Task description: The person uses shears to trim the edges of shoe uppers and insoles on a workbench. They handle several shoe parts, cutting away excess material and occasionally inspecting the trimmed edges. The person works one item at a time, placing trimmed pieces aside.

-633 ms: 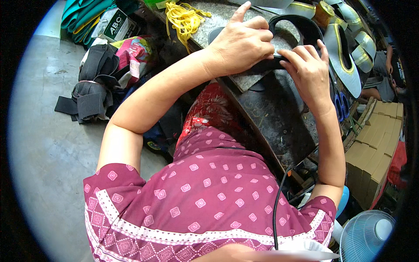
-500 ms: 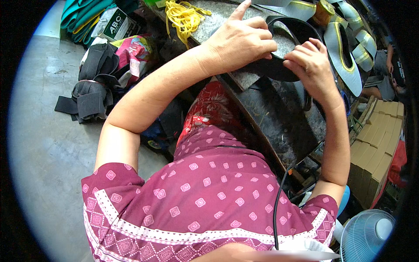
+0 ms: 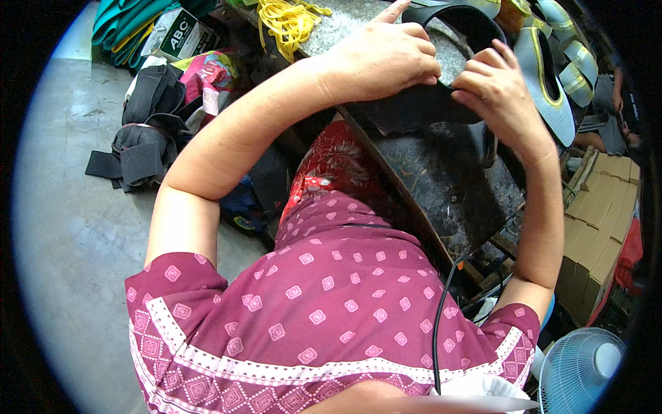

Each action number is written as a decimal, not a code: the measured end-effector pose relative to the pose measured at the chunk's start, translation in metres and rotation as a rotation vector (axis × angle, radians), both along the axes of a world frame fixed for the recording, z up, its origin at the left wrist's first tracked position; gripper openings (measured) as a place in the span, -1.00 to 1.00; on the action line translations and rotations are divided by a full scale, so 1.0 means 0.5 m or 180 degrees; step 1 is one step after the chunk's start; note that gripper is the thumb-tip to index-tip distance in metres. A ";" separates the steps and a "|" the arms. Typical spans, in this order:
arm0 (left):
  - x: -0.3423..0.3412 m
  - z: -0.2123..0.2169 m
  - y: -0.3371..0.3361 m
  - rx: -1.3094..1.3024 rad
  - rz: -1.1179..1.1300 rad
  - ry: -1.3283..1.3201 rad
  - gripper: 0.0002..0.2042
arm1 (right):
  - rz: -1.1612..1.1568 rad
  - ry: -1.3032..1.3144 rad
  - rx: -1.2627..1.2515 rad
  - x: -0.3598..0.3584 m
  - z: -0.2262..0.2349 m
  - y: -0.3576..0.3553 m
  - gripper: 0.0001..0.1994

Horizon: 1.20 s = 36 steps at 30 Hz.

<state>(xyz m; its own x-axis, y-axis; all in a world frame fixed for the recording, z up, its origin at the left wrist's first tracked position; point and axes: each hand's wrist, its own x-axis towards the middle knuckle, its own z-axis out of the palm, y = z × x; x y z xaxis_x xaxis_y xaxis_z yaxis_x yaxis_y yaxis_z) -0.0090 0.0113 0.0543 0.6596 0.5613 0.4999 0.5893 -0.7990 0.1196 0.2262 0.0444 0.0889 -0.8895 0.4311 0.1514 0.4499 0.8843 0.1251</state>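
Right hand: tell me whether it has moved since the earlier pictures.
Yes. The right hand has slid down the black sandal, away from the pale sandals at the table's far edge.

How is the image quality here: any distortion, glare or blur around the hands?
Head view: strong fisheye bending, black corners; soft even daylight, no glare; left hand and right hand on the black sandal piece look sharp; the fan at the rim is warped.

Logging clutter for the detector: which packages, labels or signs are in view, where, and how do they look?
Printed bag: upper left, on the floor pile; white panel, green border.
Cardboard boxes: right edge, stacked; plain brown, rectangular.
Pink wrapper: right of the bag; crumpled, pink and yellow.
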 end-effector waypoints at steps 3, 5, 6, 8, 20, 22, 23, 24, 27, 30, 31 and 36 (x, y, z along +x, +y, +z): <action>-0.001 0.003 0.005 0.0070 -0.0068 0.0193 -0.83 | -0.0030 -0.0084 -0.0035 0.008 0.021 0.000 -0.86; 0.004 -0.001 0.005 0.0051 -0.0085 0.0109 -0.81 | -0.0060 0.0207 0.0419 0.007 0.020 -0.006 -0.83; 0.005 -0.003 0.004 -0.0128 -0.0037 0.0093 -0.77 | -0.0033 0.0400 0.0667 0.005 0.015 -0.011 -0.81; 0.007 -0.007 0.000 -0.0171 0.0146 -0.0162 -0.78 | -0.0629 0.1103 0.1036 0.003 -0.002 -0.022 -0.58; 0.032 0.023 -0.060 -0.0764 0.0008 -0.0408 -0.74 | -0.0964 0.4214 -0.4134 0.029 -0.058 -0.081 -0.74; 0.027 0.030 -0.060 -0.0849 0.0103 -0.0269 -0.72 | -0.1295 0.4123 -0.3541 0.020 -0.046 -0.075 -0.80; 0.025 0.032 -0.058 -0.0820 0.0043 -0.0315 -0.70 | -0.1343 0.4048 -0.3390 0.015 -0.041 -0.070 -0.80; 0.024 0.035 -0.055 -0.0764 0.0005 -0.0379 -0.69 | -0.1405 0.4023 -0.3239 0.010 -0.037 -0.067 -0.80; 0.033 0.034 -0.049 -0.1038 0.0192 -0.0140 -0.66 | -0.1341 0.3794 -0.3243 0.005 -0.029 -0.066 -0.82; 0.041 0.030 -0.044 -0.1016 0.0438 -0.0285 -0.65 | -0.1226 0.3749 -0.3476 0.013 -0.027 -0.070 -0.78; 0.043 0.028 -0.044 -0.1023 0.0508 -0.0315 -0.65 | -0.0911 0.3752 -0.3507 0.016 -0.028 -0.072 -0.77; 0.040 0.007 -0.048 -0.0468 0.0096 -0.0168 -0.68 | -0.1346 0.3164 -0.3378 0.028 -0.044 -0.060 -0.69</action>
<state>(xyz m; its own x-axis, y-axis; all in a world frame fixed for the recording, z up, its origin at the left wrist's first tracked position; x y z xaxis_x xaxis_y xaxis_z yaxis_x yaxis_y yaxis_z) 0.0108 -0.0126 0.0578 0.6161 0.6501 0.4446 0.6026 -0.7526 0.2654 0.2402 0.0147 0.0669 -0.4022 0.9134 0.0621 0.2017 0.1546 -0.9672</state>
